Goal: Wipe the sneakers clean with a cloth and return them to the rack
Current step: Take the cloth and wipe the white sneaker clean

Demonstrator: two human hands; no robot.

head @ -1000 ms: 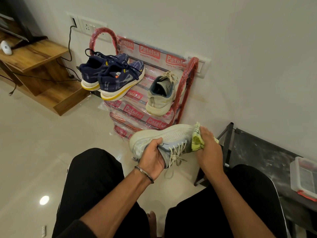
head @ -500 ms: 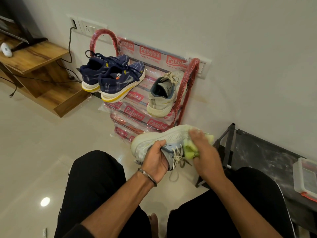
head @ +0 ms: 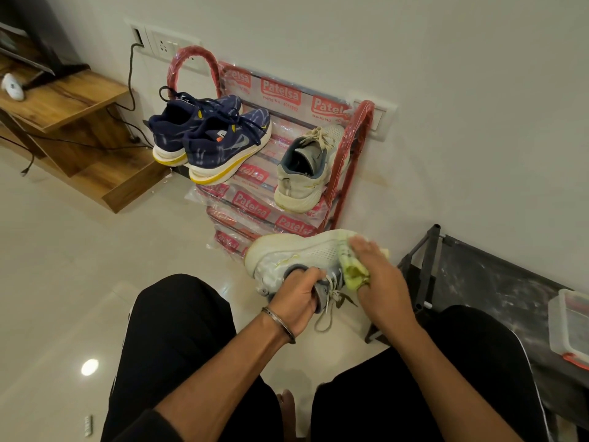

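My left hand [head: 299, 296] grips a white sneaker [head: 296, 255] by its grey collar, holding it on its side above my knees. My right hand [head: 379, 275] presses a yellow-green cloth [head: 352, 269] against the sneaker's toe end, fingers curled over the cloth. The matching white sneaker [head: 304, 173] stands on the red shoe rack [head: 347, 161] at its right side. A pair of navy sneakers [head: 210, 141] with yellow soles sits on the rack's left side.
The rack stands against the white wall, its shelves wrapped in printed plastic. A wooden TV unit [head: 70, 122] with cables is at the left. A dark low rack [head: 478, 275] with a clear plastic box [head: 570, 327] is at the right. My black-trousered legs fill the foreground.
My right hand has slid the cloth along the held sneaker, from the toe tip toward the laces and partway back. The left hand keeps its grip.
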